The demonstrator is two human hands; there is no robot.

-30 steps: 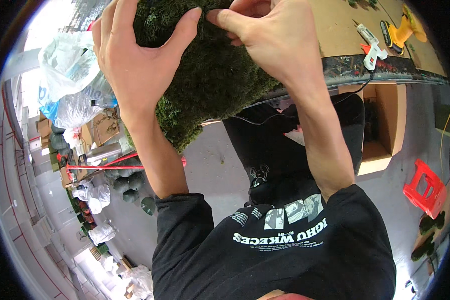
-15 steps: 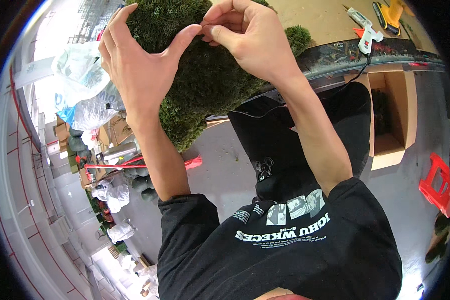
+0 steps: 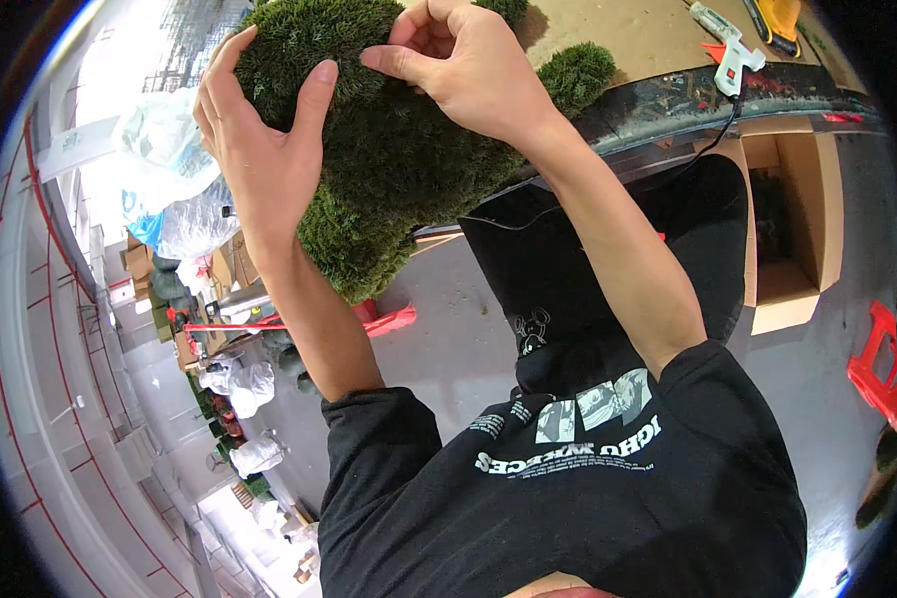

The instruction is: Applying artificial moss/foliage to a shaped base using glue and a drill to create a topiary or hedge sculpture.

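Observation:
A rounded clump of dark green moss [image 3: 314, 45] sits at the top of the view, above a larger mass of moss [image 3: 399, 149] that runs down over the table edge. My left hand [image 3: 264, 140] is spread around the left side of the clump, with its thumb resting on the moss and its fingers apart at the far edge. On the clump's right side is my right hand [image 3: 468, 75]. Its fingers are curled and its thumb tip touches the moss; anything between them is too small or hidden to make out.
A smaller moss tuft [image 3: 576, 78] lies on the brown tabletop [image 3: 648, 35]. Farther right are a white glue gun [image 3: 736, 60] with a black cord and a yellow tool [image 3: 777, 25]. An open cardboard box [image 3: 822, 209] and a red plastic object [image 3: 879, 369] stand below. Plastic bags [image 3: 174, 149] hang at left.
My hands have moved apart: the left thumb has drawn back left onto the clump, away from the right fingertips. The right hand has shifted left, and its thumb now touches the moss.

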